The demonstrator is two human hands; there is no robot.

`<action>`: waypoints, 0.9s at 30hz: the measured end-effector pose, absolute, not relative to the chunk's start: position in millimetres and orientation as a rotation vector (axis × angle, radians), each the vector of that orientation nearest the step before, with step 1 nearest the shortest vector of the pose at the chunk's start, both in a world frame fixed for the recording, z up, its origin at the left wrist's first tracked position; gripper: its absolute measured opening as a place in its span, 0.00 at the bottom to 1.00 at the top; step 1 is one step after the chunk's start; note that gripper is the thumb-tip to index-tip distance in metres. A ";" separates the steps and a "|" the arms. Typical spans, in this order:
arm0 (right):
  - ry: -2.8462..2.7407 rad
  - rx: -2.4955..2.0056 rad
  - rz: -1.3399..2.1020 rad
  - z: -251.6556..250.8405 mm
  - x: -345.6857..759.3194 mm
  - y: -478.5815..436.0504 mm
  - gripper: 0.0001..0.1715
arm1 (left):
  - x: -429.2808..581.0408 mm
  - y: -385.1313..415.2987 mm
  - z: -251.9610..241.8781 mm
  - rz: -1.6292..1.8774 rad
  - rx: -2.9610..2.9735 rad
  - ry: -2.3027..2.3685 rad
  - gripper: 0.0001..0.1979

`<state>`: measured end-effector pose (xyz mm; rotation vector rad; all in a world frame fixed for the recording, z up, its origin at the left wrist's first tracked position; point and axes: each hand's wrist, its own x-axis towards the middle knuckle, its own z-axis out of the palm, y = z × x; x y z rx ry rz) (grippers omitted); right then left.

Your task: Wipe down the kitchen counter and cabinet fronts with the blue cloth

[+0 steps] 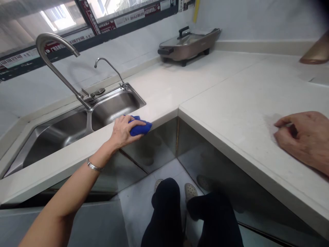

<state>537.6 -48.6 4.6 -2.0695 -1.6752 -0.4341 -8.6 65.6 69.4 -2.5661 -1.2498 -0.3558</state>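
My left hand [122,129] grips a blue cloth [141,127] and presses it on the front edge of the counter, beside the sink. The cloth is bunched, and part of it hangs over the edge. At the far right, my right hand [305,135] is at the pale countertop [231,99], its fingers curled in with thumb and forefinger close together. I see nothing held in it, and whether it touches the surface I cannot tell.
A double steel sink [88,125] with a tall faucet [58,65] and a smaller tap [109,63] lies left. An electric pan [189,46] with a glass lid stands in the back corner. A brown object [315,55] sits at the right. Dark cabinets [205,157] line the front.
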 end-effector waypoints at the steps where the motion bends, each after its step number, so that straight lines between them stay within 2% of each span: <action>1: -1.681 -2.074 -0.392 7.7 535.7 -49.2 0.09 | 2.2 70.3 70.7 -0.346 -2.582 -1.280 0.23; 6: -1.702 -2.094 -0.312 20.3 525.6 -52.9 0.10 | 47.1 90.2 75.0 -0.342 -2.627 -1.381 0.23; 12: -1.635 -2.025 -0.459 21.4 512.1 -56.8 0.06 | 76.5 113.4 77.5 -0.400 -2.690 -1.368 0.23; 19: -1.668 -1.989 -0.517 22.5 511.6 -56.2 0.10 | 109.0 141.7 78.0 -0.540 -2.709 -1.467 0.22; 27: -1.641 -1.963 -0.500 29.4 503.9 -56.9 0.09 | 171.2 174.9 79.7 -0.491 -2.545 -1.680 0.24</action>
